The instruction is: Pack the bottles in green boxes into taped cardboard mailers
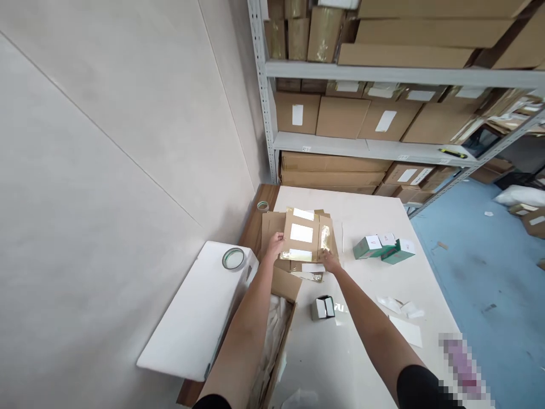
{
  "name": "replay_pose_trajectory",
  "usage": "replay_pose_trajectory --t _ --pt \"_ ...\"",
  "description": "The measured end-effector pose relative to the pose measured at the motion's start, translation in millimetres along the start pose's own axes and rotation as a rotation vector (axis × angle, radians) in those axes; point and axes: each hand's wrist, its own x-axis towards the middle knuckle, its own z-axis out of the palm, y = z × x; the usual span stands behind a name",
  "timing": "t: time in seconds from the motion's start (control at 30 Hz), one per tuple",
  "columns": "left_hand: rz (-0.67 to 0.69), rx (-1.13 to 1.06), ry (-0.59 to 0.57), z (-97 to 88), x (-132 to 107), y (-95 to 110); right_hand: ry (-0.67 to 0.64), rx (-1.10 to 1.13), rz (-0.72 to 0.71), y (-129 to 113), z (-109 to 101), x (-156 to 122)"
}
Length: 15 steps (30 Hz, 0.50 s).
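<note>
A small cardboard box (303, 236) with white labels and shiny tape strips stands on flattened cardboard at the far left of the white table (374, 216). My left hand (276, 244) grips its left side, fingers curled on the edge. At the box's lower right corner my right hand (328, 261) presses against it, fingers closed on the cardboard. Both forearms reach forward from the bottom of the view.
Green and white cartons (383, 248) lie right of the box. A small grey box (323, 307) and paper scraps (402, 309) lie nearer me. An open carton (276, 335) with white packing sits below left, beside a white unit with a tape roll (233, 258). Shelves (383, 74) of boxes stand behind.
</note>
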Motion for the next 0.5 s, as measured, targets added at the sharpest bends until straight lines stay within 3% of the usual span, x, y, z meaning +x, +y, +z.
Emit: replay_pose_trajectory --t 0.1,0.27,0.37,0.5 --pt "0.072 -0.084 -0.101 9.1 -14.0 35.2 0.053 0.039 0.046 -1.1 -41.3 -5.4" --pt "0.160 -0.124 -0.233 29.3 -54.9 80.6 0.288 0.152 0.114 4.5 -123.4 -24.8" --pt "0.173 -0.126 -0.278 40.9 -88.0 98.4 0.325 0.237 0.163 15.8 -169.2 -45.4" --pt "0.186 -0.106 -0.313 55.7 -135.4 110.2 0.419 0.444 0.107 38.6 -214.7 -83.6"
